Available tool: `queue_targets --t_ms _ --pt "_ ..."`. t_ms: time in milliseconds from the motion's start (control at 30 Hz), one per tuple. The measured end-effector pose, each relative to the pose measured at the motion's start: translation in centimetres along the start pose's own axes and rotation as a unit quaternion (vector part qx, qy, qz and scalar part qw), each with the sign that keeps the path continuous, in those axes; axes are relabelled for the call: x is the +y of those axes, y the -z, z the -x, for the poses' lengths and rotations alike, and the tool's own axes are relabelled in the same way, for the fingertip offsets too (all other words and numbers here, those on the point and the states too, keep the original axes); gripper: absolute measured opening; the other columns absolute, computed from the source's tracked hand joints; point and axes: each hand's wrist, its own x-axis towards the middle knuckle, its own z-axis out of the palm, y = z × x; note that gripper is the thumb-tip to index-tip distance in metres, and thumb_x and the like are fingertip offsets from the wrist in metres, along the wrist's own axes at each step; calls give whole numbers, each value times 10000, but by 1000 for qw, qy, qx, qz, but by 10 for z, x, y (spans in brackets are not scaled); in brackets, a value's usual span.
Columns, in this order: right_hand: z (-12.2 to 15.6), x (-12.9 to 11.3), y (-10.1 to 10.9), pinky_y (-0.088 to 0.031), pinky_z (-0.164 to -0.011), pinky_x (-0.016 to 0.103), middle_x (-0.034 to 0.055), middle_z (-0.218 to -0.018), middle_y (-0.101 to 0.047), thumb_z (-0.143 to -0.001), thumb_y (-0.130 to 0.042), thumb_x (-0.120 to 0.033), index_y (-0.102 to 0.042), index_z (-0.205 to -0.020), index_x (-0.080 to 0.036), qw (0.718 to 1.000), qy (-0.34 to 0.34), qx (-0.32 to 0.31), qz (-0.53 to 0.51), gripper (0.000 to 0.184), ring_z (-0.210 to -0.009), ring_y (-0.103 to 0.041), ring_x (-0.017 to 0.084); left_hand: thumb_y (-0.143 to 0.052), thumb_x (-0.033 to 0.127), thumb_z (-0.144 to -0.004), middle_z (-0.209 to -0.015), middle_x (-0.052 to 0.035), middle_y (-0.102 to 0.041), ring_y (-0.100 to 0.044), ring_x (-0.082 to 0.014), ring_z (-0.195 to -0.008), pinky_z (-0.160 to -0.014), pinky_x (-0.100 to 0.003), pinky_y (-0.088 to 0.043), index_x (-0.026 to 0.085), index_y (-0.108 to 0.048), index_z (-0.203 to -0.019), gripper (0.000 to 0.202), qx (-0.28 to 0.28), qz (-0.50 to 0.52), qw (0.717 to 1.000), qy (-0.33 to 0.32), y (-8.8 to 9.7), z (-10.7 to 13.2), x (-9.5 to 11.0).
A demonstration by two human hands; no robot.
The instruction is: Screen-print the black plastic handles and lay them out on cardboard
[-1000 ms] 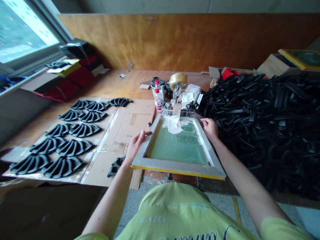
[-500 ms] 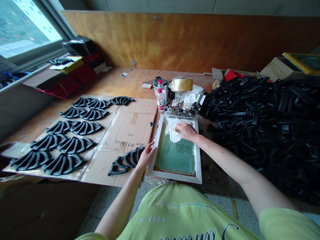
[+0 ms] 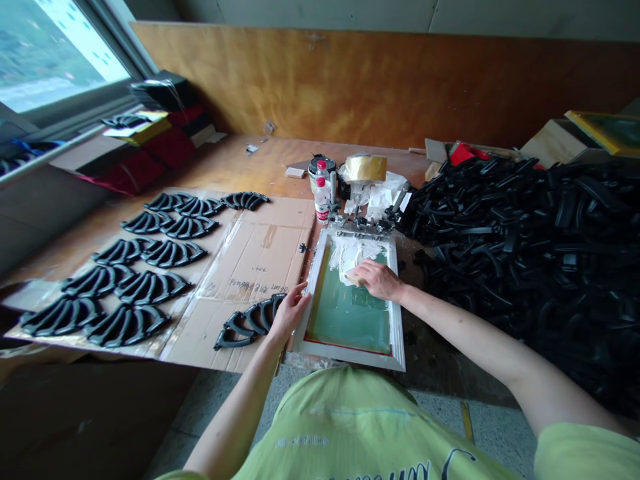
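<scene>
Your right hand (image 3: 377, 280) works on the silk-screen frame (image 3: 350, 358), which lies flat with its hinged end (image 3: 360, 225) away from you. Your fingers sit close together, pinching a small pale scraper (image 3: 353, 279), its edge in the white paste (image 3: 353, 257) spread across the top of the green mesh (image 3: 347, 317). Your left hand (image 3: 290, 312) is open, fingers fanned, the fingertips (image 3: 303, 287) at the frame's near-left rail, with the heel of the hand just beside a small stack of black arched plastic pieces (image 3: 249, 318).

Left of the frame, more of those pieces lie in two neat columns of fan-shaped sets (image 3: 150, 288) on flattened cardboard (image 3: 265, 260). Right of the frame, a large loose heap of black pieces (image 3: 525, 267) rises against its edge. Beyond the frame's far end stand a plastic bottle with a red cap (image 3: 323, 199), a tin (image 3: 317, 167) and a roll of packing tape (image 3: 365, 168), beside crumpled white plastic (image 3: 373, 197), all on a wooden workbench (image 3: 240, 160).
</scene>
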Motion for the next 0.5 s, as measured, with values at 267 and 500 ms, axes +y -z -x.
queue_targets --t_ms 267,500 --pt "-68 38 43 -461 -786 322 49 -1003 -676 -808 -707 -271 -498 -1371 -296 969 -234 69 19 601 -845 -627 215 -669 594 -726 -715 -2 -671 -565 -122 -532 -461 -199 -399 205 -586 -1269 673 -11 26 1000 -4 7 22 58" --pt "2 89 66 -459 -727 305 77 -876 -697 -904 -473 -251 -622 -1137 -170 890 -422 167 44 288 -806 -636 219 -512 635 -831 -887 -48 -694 -646 -152 -715 -606 -238 -509 187 -666 -1044 520 18 131 979 -157 1 8 133"
